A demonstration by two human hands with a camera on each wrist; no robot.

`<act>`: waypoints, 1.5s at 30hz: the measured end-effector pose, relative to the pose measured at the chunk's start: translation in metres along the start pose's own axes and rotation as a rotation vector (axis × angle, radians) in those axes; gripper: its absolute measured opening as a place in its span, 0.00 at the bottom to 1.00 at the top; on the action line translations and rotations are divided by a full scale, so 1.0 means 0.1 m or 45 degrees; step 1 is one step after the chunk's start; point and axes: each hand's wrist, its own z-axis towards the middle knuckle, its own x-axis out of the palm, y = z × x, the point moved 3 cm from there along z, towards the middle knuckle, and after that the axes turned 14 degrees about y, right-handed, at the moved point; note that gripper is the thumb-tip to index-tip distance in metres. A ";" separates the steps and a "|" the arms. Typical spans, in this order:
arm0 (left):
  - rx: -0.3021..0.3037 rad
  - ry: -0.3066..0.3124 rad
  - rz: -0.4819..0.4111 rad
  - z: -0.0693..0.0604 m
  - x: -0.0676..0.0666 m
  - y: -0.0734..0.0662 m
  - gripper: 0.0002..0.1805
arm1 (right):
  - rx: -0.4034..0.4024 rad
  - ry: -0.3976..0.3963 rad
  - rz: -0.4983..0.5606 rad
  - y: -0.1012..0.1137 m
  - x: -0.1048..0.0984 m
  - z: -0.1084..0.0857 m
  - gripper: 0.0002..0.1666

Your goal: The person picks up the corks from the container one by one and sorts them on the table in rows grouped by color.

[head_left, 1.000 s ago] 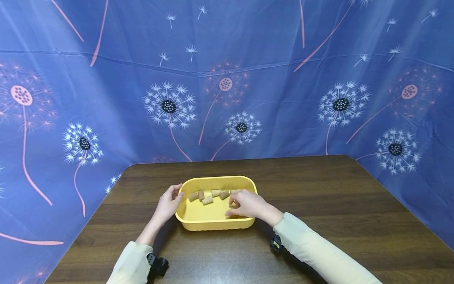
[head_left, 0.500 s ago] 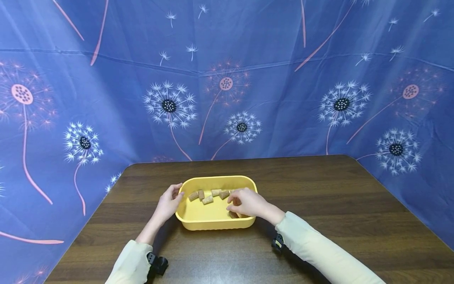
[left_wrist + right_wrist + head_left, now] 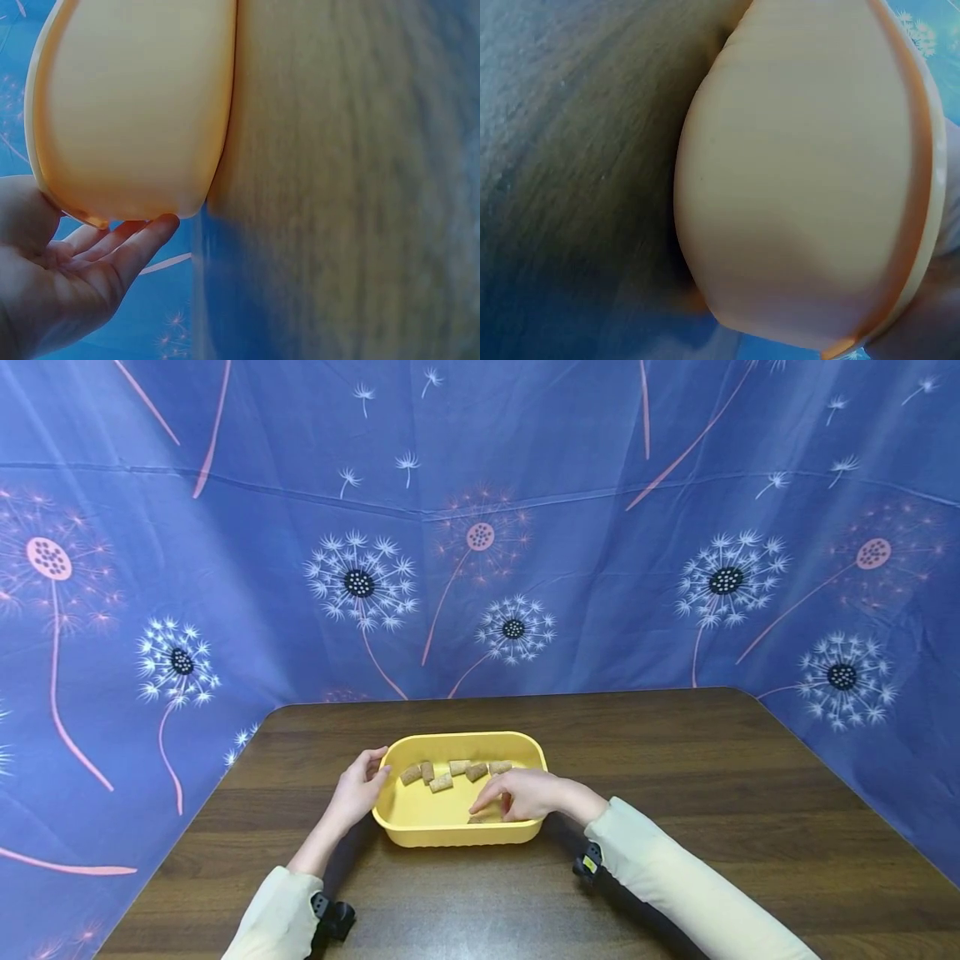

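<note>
A yellow tray (image 3: 461, 835) holds several short tan corks (image 3: 441, 783), most strewn along its far half. My left hand (image 3: 357, 791) grips the tray's left end, thumb over the rim; in the left wrist view the fingers of this hand (image 3: 82, 285) rest against the outer wall of the tray (image 3: 142, 112). My right hand (image 3: 525, 794) reaches over the right end, fingers low inside near the front wall. At its index fingertip a cork (image 3: 474, 819) partly shows. The tray wall (image 3: 802, 165) hides the fingertips in the right wrist view.
The tray stands on a dark wooden table (image 3: 675, 777). Behind the table hangs a blue cloth (image 3: 600, 552) with a dandelion pattern. A small black camera (image 3: 333, 917) is strapped to the left wrist, another (image 3: 588, 862) to the right.
My right hand has moved lower and nearer the front wall, uncovering a cork at the far right. A cork now shows by its index fingertip. The left hand keeps its hold.
</note>
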 end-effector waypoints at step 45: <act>0.029 -0.136 0.028 -0.05 0.06 -0.06 0.17 | 0.104 -0.370 -0.005 -0.03 -0.01 0.02 0.17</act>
